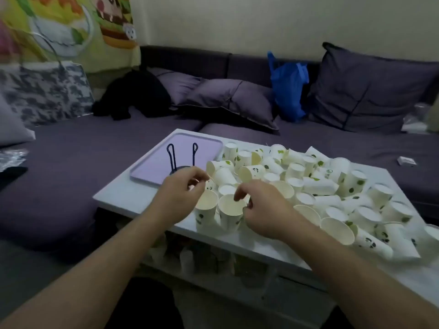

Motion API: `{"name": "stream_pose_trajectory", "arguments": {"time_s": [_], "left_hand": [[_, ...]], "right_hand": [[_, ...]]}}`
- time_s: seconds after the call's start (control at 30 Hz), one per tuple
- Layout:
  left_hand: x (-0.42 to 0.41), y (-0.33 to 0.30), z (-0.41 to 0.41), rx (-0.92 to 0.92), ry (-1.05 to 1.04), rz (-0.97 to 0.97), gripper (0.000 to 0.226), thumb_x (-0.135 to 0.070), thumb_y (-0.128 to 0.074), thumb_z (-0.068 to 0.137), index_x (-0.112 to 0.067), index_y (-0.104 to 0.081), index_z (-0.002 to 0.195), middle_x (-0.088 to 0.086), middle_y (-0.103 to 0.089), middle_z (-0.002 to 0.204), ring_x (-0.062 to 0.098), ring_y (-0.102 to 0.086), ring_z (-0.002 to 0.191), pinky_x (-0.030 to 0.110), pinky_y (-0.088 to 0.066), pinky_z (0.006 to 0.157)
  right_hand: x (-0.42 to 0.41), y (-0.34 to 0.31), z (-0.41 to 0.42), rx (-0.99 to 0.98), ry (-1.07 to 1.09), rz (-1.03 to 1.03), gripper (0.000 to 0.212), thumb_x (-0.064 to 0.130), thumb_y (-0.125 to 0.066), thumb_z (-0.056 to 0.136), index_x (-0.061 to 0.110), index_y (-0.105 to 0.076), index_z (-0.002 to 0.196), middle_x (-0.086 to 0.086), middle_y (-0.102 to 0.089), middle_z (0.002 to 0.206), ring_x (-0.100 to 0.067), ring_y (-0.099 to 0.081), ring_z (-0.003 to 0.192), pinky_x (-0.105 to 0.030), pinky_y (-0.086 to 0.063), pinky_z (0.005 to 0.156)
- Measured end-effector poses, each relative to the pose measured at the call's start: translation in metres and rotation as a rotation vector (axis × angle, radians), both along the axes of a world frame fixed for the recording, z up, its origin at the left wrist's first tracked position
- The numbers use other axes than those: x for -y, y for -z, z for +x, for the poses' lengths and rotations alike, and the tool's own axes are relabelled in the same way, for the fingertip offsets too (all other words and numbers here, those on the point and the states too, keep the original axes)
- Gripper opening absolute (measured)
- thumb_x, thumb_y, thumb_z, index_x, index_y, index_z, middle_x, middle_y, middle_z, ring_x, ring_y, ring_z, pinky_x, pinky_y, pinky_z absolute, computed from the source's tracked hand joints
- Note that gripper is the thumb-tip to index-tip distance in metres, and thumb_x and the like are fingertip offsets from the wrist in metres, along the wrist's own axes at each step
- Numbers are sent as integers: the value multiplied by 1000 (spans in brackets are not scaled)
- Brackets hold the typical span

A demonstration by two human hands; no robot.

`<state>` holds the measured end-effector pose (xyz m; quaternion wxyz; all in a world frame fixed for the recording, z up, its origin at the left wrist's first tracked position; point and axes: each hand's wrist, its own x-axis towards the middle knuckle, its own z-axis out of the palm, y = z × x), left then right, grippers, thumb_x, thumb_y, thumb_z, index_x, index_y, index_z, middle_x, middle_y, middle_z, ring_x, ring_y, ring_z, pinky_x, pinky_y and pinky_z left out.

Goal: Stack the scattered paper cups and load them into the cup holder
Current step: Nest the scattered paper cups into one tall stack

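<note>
Up front, both hands [213, 200] pinching upright cup [206, 210] rims (pile [332, 184] crowds right).

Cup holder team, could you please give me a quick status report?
Both hands, left and right, at two upright cups, grip unclear. Cup holder empty on tray. Loose cups crowd table.

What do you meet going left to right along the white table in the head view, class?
Purple tray → cup holder → left hand → right hand → heap of paper cups.
</note>
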<state>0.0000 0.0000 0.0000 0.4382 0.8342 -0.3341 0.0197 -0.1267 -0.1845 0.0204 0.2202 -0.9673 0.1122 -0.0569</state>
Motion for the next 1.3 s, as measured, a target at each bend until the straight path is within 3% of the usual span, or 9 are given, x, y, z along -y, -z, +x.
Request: {"name": "stream_pose_trajectory", "arguments": {"time_s": [0.17,0.43,0.63,0.73,0.87,0.97,1.07,1.2,1.3], "left_hand": [[-6,18,-23,-29,-111,22,21,-13,-61,99,-27,-70,113,-13,-69,108,4,-64,102,28,-58,90],[-7,11,-23,-1,-41,2,37,-10,-72,90,-35,-65,116,-23,-64,111,-4,-60,104,20,-54,90],[-6,9,-20,-107,136,-40,77,-25,-86,84,-40,-45,147,-27,-53,138,-17,-48,125,9,-44,99],[-2,0,-9,-161,210,-70,98,-37,-91,77,-41,-34,156,-27,-52,144,-9,-53,129,13,-45,104],[-3,0,11,-127,152,-85,82,-33,-91,78,-36,-47,147,-21,-63,131,2,-64,121,31,-56,105],[-6,8,23,-122,93,-60,80,-34,-91,77,-33,-50,145,-22,-64,126,-3,-62,117,32,-56,105],[-5,15,32,-182,81,-16,88,-35,-94,73,-35,-47,147,-20,-61,132,1,-60,121,35,-54,109],[-4,18,38,-290,91,155,113,-53,-96,63,-41,-33,155,-24,-48,146,4,-49,134,32,-43,111],[-7,17,43,-352,102,191,101,-54,-91,71,-40,-35,154,-26,-46,141,2,-46,132,28,-39,107]], "right_hand": [[-20,30,-5,-70,-15,-122,30,18,-67,98,24,-69,127,4,-62,127,-21,-60,114,-38,-57,94],[-24,41,-6,116,14,-175,10,12,-56,101,15,-66,100,-2,-64,98,-25,-58,89,-40,-54,73],[-23,7,-17,414,-24,-116,6,9,-65,97,14,-68,97,1,-64,87,-20,-56,75,-33,-50,63],[-27,-5,-1,450,-115,-83,8,6,-67,96,15,-66,95,2,-62,89,-20,-55,77,-28,-46,63],[-30,-3,28,419,-177,-36,11,4,-67,97,14,-70,99,5,-63,92,-16,-55,80,-17,-38,67],[-26,6,39,432,-178,27,22,2,-69,96,16,-74,112,7,-70,104,-10,-59,84,-11,-45,72],[-16,13,40,472,-79,70,40,-3,-69,92,19,-72,125,9,-69,119,-8,-62,94,-13,-53,82],[4,15,41,463,97,86,43,-9,-62,92,18,-71,125,8,-70,118,-8,-64,94,-15,-52,83],[17,19,46,295,164,78,47,-6,-57,93,21,-65,130,8,-66,121,-11,-63,101,-21,-54,83]]}}
